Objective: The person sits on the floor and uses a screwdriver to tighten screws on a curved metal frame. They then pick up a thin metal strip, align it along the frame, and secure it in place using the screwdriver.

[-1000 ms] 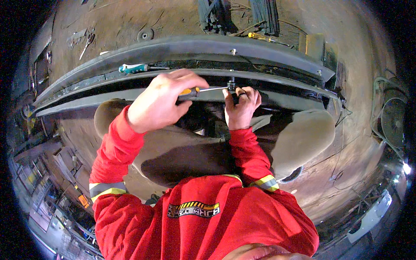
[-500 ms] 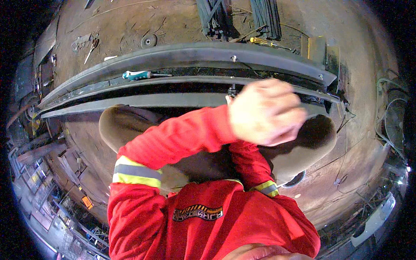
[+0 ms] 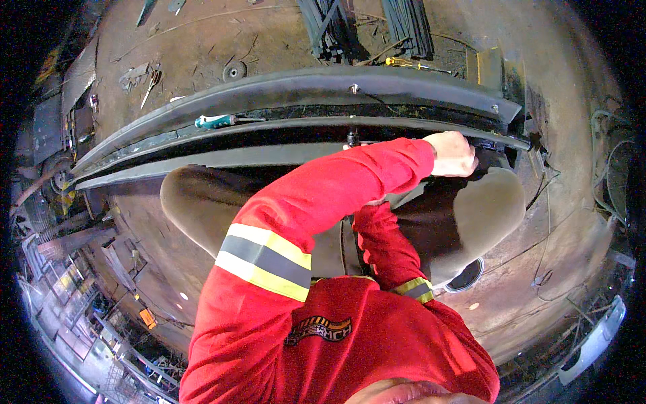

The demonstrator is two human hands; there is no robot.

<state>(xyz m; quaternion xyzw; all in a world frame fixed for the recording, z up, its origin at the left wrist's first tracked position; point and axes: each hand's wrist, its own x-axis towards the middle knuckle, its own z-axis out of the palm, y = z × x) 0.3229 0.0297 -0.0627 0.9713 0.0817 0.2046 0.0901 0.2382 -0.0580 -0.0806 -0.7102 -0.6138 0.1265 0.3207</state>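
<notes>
My left arm reaches across to the right, over my right forearm. My left hand (image 3: 454,153) is closed in a fist close to the right end of a long dark metal channel (image 3: 303,124); what it grips, if anything, is hidden. My right hand is mostly covered by the left sleeve, with only a sliver of skin (image 3: 377,200) showing, so its fingers cannot be made out. Just beyond the left sleeve, a small black cylindrical part (image 3: 352,138) stands against the channel. A teal-and-white-handled screwdriver (image 3: 219,121) lies along the channel further left.
A yellow-handled screwdriver (image 3: 404,62) lies on the floor behind the channel. Bundles of dark metal bars (image 3: 408,30) lie beyond. Scissors (image 3: 152,86) and a small wheel (image 3: 235,71) rest at the far left. A round container (image 3: 465,276) stands beside my right leg.
My left hand has moved to the right and down, away from the camera, toward the channel's right end. The left forearm now covers more of the right arm. The view has shifted slightly.
</notes>
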